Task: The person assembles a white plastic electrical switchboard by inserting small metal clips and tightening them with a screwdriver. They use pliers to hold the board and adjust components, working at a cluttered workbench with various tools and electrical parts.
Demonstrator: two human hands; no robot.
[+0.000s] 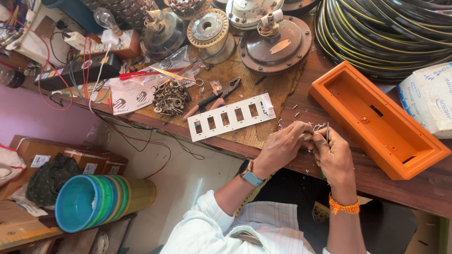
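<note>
My left hand [281, 146] pinches a small metal part [319, 127] at its fingertips, just above the wooden workbench edge. My right hand [335, 155] grips a thin screwdriver [327, 132] upright, its tip meeting the part. Both hands touch each other between the white switch plate [231, 116] with several rectangular slots on the left and the orange plastic box [376, 121] lying open on the right. Small screws [296, 112] lie scattered on the bench just beyond my fingers.
Pliers with red handles [214, 97], a heap of nuts and washers [170, 98] and plastic bags lie left of the plate. Fan motor parts [275, 43], a wire spool [208, 27] and coiled black hose [386, 33] fill the back. Stacked coloured tubs [101, 201] stand below left.
</note>
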